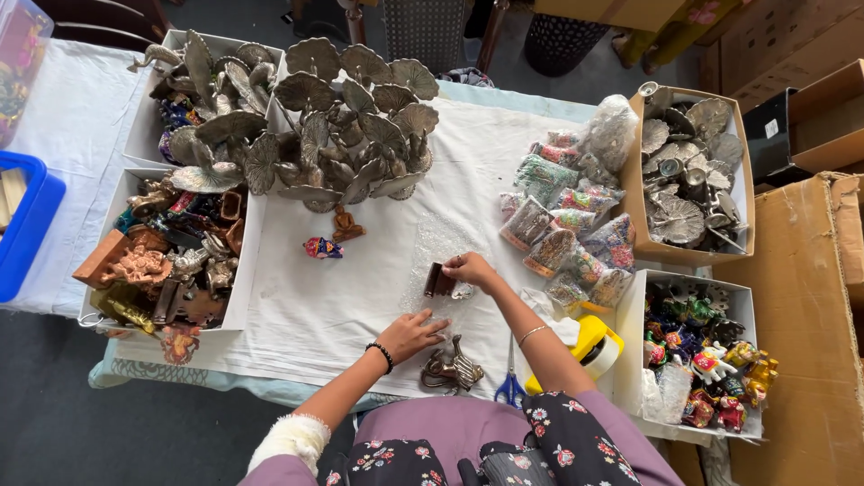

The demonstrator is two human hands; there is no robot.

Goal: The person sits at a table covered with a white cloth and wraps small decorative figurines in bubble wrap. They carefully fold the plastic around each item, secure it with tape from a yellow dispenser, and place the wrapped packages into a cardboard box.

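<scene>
My right hand [470, 269] grips a small dark brown figurine [438, 280] and stands it on a sheet of clear bubble wrap [438, 243] spread over the white tablecloth [315, 306]. My left hand [411, 334] lies flat, fingers apart, on the near edge of the bubble wrap. A bronze metal animal figurine [453, 370] lies just below my left hand at the table's front edge. Blue-handled scissors [510, 385] rest to its right.
A heap of silver leaf-shaped metal pieces [346, 126] fills the back centre. Small wrapped packets [567, 225] pile at right. Boxes of figurines stand left [171, 261] and right [697, 360]; another box [688, 175] holds silver pieces. A yellow tape dispenser [594, 346], a small painted figurine [322, 248] and a blue bin [27, 225] are also present.
</scene>
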